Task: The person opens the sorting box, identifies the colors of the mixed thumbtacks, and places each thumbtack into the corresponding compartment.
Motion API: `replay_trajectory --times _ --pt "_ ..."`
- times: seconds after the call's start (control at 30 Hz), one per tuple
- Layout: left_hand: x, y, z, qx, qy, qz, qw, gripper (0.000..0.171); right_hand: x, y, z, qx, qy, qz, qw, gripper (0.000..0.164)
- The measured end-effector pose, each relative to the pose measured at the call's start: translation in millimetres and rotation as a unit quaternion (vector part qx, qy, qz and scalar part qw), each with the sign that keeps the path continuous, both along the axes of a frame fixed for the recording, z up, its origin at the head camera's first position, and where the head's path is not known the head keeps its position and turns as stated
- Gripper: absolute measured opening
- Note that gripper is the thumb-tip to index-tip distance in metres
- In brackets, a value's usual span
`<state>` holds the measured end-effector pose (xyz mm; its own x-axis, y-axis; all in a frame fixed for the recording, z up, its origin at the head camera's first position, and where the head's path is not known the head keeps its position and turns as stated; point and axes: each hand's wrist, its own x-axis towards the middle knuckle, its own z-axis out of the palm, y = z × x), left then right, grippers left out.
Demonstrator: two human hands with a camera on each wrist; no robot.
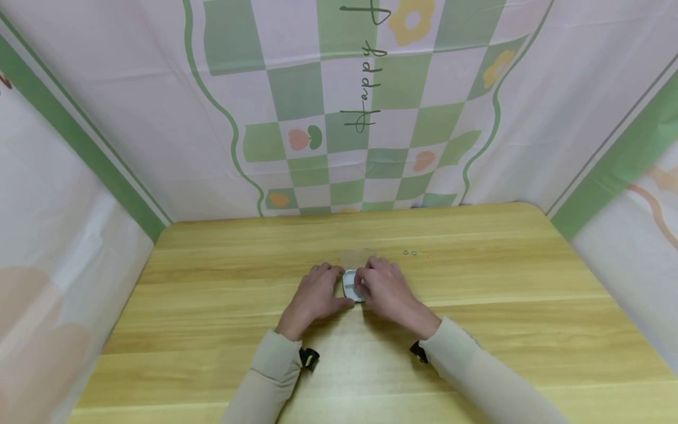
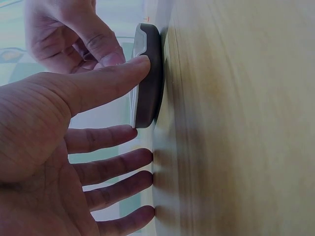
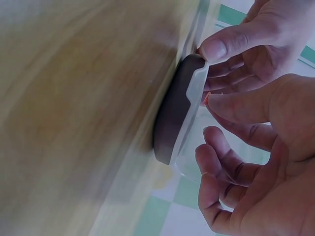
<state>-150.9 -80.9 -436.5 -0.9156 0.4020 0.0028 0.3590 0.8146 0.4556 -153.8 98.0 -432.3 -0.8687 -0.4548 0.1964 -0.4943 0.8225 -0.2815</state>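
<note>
A small case [image 1: 349, 287] with a white top and dark sides [image 3: 172, 115] lies flat on the table between both hands. My left hand [image 1: 316, 292] holds it at the edges between thumb and index finger, while the other fingers, spread, touch the tabletop. Over the white top, my right hand [image 1: 385, 288] pinches a tiny orange-red piece [image 3: 207, 98] between thumb and index finger; its other fingers curl loosely. The piece is mostly hidden by the fingertips. A clear rounded lid [image 1: 356, 257] stretches out behind the case.
Right of the lid lie two tiny ring-like pieces, a left ring [image 1: 405, 252] and a right ring [image 1: 414, 253], with a tiny orange piece [image 1: 429, 256] beside them. The wooden table [image 1: 477, 282] ends at a patterned cloth [image 1: 296, 118] at the back.
</note>
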Motion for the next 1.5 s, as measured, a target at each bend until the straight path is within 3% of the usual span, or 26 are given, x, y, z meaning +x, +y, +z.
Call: replay_trajectory --times 0.77,1.5 --pt "-2.3 1.3 -0.1 -0.002 -0.003 0.004 1.0000 0.065 0.2 -1.7 0.8 0.012 -0.028 -0.010 0.999 0.015" --pt "-0.5 1.3 -1.0 0.000 -0.012 0.008 0.9999 0.066 2.8 10.9 2.5 -0.008 -0.014 -0.007 1.000 0.010"
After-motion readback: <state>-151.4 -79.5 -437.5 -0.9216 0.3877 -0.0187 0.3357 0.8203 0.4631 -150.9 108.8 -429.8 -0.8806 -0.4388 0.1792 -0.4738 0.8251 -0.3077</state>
